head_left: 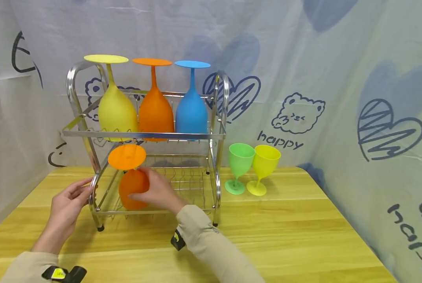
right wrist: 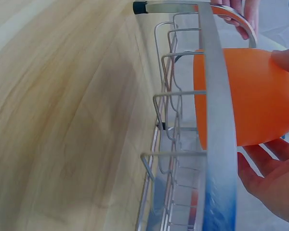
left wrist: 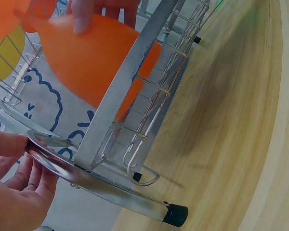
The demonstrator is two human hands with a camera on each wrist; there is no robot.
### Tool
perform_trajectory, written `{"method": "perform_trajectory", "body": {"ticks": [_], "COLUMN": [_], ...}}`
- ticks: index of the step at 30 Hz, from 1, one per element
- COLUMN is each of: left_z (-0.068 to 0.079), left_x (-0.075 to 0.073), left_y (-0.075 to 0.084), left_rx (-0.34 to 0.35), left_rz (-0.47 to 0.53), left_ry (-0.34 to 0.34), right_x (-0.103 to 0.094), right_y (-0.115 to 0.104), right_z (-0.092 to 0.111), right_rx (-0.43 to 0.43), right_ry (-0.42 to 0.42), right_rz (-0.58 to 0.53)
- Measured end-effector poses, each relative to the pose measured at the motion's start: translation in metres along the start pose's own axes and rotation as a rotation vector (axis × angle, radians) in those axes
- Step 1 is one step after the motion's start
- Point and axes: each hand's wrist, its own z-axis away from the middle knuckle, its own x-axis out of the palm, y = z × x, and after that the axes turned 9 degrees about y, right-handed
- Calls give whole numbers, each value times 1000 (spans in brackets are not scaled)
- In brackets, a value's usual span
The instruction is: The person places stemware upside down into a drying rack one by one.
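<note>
An orange goblet (head_left: 127, 190) stands upside down at the left of the lower tier of a metal two-tier rack (head_left: 143, 135), its round foot up. My right hand (head_left: 161, 190) grips its bowl from the right, thumb on the near side, as the right wrist view also shows with the orange bowl (right wrist: 253, 96) behind the front rail. With its fingers round the rack's left front leg, my left hand (head_left: 69, 202) holds the frame. On the upper tier sit an upturned yellow goblet (head_left: 117, 110), another orange goblet (head_left: 155, 110) and a blue goblet (head_left: 192, 108).
Right of the rack, a green goblet (head_left: 240, 159) and a yellow-green goblet (head_left: 265, 163) stand upright side by side on the wooden table (head_left: 292, 232). A printed cloth (head_left: 288, 55) hangs behind and at the sides.
</note>
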Motion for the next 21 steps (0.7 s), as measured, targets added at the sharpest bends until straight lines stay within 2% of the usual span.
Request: {"method": "perform_trajectory", "body": {"ticks": [11, 21], "left_z": [0, 0], "left_x": [0, -2], "left_y": [0, -2], "left_rx": [-14, -5], "left_rz": [15, 13], "left_ry": [5, 8], "right_x": [14, 19], "right_y": [6, 6], "right_z": [-4, -5], "right_rx": [133, 123], "right_ry": [-12, -5], "right_rz": [-27, 19]}}
